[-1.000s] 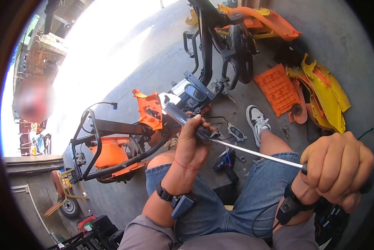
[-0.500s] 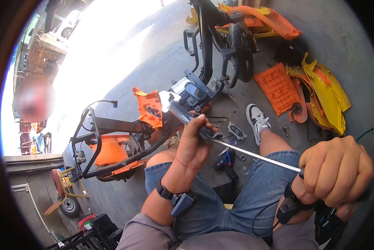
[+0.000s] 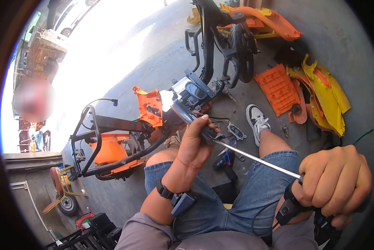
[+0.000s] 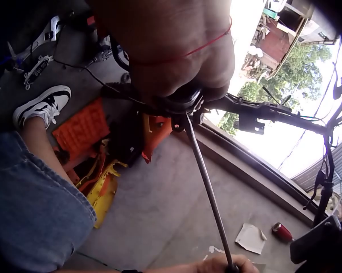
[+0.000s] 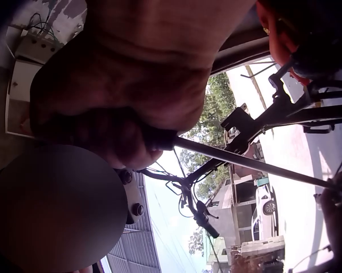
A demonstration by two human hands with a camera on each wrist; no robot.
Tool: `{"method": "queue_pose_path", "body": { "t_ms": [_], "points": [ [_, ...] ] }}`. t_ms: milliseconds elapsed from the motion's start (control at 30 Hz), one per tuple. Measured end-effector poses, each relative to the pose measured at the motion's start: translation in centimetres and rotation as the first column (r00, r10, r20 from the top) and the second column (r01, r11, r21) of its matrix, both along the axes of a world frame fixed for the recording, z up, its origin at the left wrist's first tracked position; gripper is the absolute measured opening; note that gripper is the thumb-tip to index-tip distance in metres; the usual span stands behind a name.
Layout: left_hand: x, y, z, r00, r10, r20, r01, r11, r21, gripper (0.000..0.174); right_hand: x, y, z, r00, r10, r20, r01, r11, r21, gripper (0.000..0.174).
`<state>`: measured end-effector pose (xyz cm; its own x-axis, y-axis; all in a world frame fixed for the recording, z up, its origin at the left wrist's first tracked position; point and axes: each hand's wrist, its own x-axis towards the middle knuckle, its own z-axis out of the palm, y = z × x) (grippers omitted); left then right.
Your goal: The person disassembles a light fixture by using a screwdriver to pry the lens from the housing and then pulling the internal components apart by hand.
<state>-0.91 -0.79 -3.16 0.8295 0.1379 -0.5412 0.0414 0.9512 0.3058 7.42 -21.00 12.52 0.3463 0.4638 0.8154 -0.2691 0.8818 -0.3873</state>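
Observation:
In the head view the left hand [image 3: 194, 143] grips a dark elongated part [image 3: 184, 111], thumb on top. A long metal screwdriver shaft [image 3: 257, 160] runs from that part to the right hand [image 3: 336, 179], whose fingers are curled round the dark handle. The left wrist view shows the shaft [image 4: 208, 187] meeting the dark part [image 4: 179, 102] under the left hand [image 4: 171, 51]. In the right wrist view the right hand [image 5: 119, 96] wraps the handle, largely in shadow, and the shaft [image 5: 250, 162] extends to the right.
A dark scooter frame [image 3: 120, 126] with orange panels [image 3: 149, 107] lies left of centre. Another frame with a wheel [image 3: 238, 50] stands ahead. Orange and yellow panels [image 3: 326, 93] lie on the floor at right. A power drill [image 3: 226, 162] and a metal part [image 3: 237, 131] are between the legs and the shoe [image 3: 257, 121].
The right hand has moved slightly down in the head view, and the shaft slopes a little more steeply. The left hand has shifted slightly right, still gripping the dark part.

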Motion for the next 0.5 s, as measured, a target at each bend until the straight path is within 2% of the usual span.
{"method": "queue_pose_path", "body": {
  "t_ms": [233,333,433,500],
  "points": [
    [-0.2,0.0,-0.2,1.0,-0.012,-0.018,0.013,0.999,0.033,0.019,-0.4,0.0,0.1,0.999,-0.034,-0.008,0.033,0.999,-0.04,0.021],
    [-0.1,0.0,-0.4,0.999,-0.015,-0.043,0.017,0.999,0.027,0.019,-0.5,0.0,-0.6,0.999,-0.051,0.009,0.05,0.997,0.062,0.021],
    [-0.1,-0.1,-0.4,0.998,-0.045,-0.046,0.047,0.998,0.051,0.02,-0.6,0.0,-0.2,0.999,-0.041,0.013,0.04,0.999,0.027,0.021],
    [-0.1,-0.2,-0.4,0.998,-0.046,-0.032,0.048,0.997,0.066,0.021,-0.8,0.3,0.5,1.0,-0.022,0.003,0.022,0.997,-0.074,0.02]
  ]
}}
